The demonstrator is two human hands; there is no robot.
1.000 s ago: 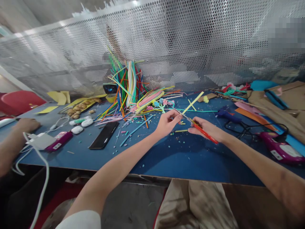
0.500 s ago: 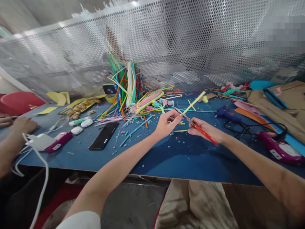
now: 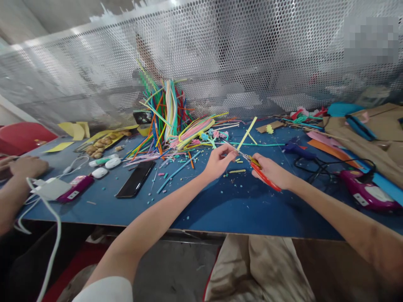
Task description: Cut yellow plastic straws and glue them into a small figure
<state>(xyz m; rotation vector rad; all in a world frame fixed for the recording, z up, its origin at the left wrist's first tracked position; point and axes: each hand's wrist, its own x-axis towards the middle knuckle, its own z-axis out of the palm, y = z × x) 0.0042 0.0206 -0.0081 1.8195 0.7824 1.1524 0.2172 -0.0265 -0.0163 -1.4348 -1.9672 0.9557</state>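
Note:
My left hand (image 3: 218, 161) pinches the lower end of a yellow pipe cleaner (image 3: 248, 132), which slants up and to the right. In my right hand (image 3: 273, 171) is a pair of scissors with red handles (image 3: 266, 177). Their blades point left and lie right by my left fingertips, at the low end of the pipe cleaner. Whether the blades touch it I cannot tell. Short yellow cut pieces (image 3: 237, 171) lie on the table just below the hands.
A bundle of colourful pipe cleaners (image 3: 171, 109) stands behind, left of my hands. A black phone (image 3: 136, 179), white earbuds (image 3: 100, 173) and a power strip (image 3: 75, 188) lie leftward. Rightward are a blue glue gun (image 3: 299, 151) and a purple socket block (image 3: 367, 191). Another person's hand (image 3: 30, 167) rests far left.
The yellow pipe cleaner has swung to a steeper slant. My right hand has turned on the scissors, and their handles sit slightly further left. My left hand keeps its pinch.

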